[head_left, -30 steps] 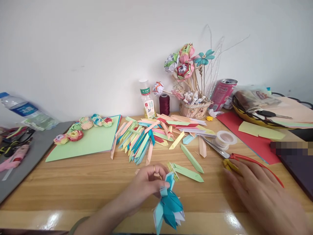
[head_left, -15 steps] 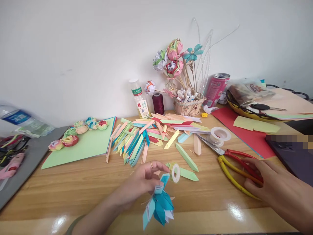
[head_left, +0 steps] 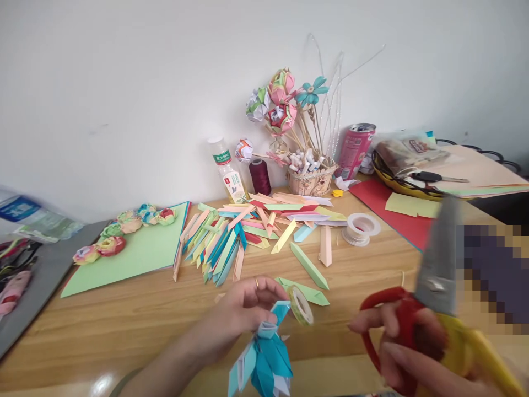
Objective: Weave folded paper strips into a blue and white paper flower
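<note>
Two bare hands are held well apart over a wooden counter point(head_left: 140, 320). At the lower centre of the frame, the left hand point(head_left: 250, 306) pinches a blue paper flower point(head_left: 270, 355) between thumb and fingers, gripping a folded piece at its top; the flower hangs just below the fingertips, petals downward, with pale blue and white parts showing. At the lower right, the right hand point(head_left: 400, 342) is wrapped around the handles of red-and-yellow scissors point(head_left: 436, 284), blades pointing up, well to the right of the flower. A roll of tape point(head_left: 301, 305) sits just beside the left fingertips; whether they touch it, I cannot tell. Beyond the hands, mid-frame, is a pile of folded paper strips point(head_left: 225, 251) in many colours, with a white spool point(head_left: 359, 239) to its right. At the left, small paper flowers point(head_left: 146, 214) rest on a green sheet point(head_left: 132, 256). A decorated basket point(head_left: 311, 183) of flowers stands at the upper centre-right.
</note>
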Available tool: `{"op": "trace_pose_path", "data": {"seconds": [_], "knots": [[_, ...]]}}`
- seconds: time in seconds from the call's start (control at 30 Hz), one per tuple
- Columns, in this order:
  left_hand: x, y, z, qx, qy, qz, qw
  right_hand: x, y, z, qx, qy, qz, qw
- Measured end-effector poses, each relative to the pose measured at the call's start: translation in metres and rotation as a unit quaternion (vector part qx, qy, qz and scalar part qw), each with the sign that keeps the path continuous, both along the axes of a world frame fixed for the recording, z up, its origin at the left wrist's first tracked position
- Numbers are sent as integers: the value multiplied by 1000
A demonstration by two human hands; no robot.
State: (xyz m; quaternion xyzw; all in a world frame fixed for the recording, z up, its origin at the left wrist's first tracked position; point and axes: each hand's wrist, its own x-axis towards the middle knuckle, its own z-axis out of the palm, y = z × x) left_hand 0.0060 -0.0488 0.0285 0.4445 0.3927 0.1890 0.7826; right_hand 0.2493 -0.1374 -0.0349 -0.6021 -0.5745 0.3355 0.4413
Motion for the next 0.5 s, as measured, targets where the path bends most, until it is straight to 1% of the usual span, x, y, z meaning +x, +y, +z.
{"op": "trace_pose_path", "data": {"seconds": [0.03, 0.07, 0.1, 0.13, 0.17, 0.2, 0.27, 0.33, 0.43, 0.47, 0.5], "knots": [[2, -1, 2, 1, -5, -5, 1000, -12, 7, 23, -68, 34, 59, 995], [3, -2, 4, 5, -9, -9, 1000, -23, 13, 42, -109, 51, 93, 988], [5, -3, 6, 10, -11, -13, 1000, -32, 20, 55, -124, 58, 76, 988], [5, -4, 8, 18, -8, -20, 1000, -38, 25, 64, -129, 66, 66, 987], [5, -5, 9, 28, -3, -26, 999, -44, 30, 68, -140, 82, 75, 984], [5, -5, 10, 40, 4, -32, 999, -48, 34, 68, -154, 105, 99, 978], [2, -7, 12, 60, 22, -47, 997, -52, 38, 64, -180, 139, 92, 969], [0, -7, 12, 83, 28, -54, 995, -54, 40, 61, -175, 147, 76, 971], [-3, -8, 15, 135, 12, -52, 989, -50, 39, 59, -100, 111, 39, 988], [-4, -8, 16, 152, 8, -51, 987, -47, 37, 58, -68, 95, 28, 993], [-6, -9, 17, 164, 10, -56, 985, -44, 32, 55, -54, 77, 17, 995]]}}
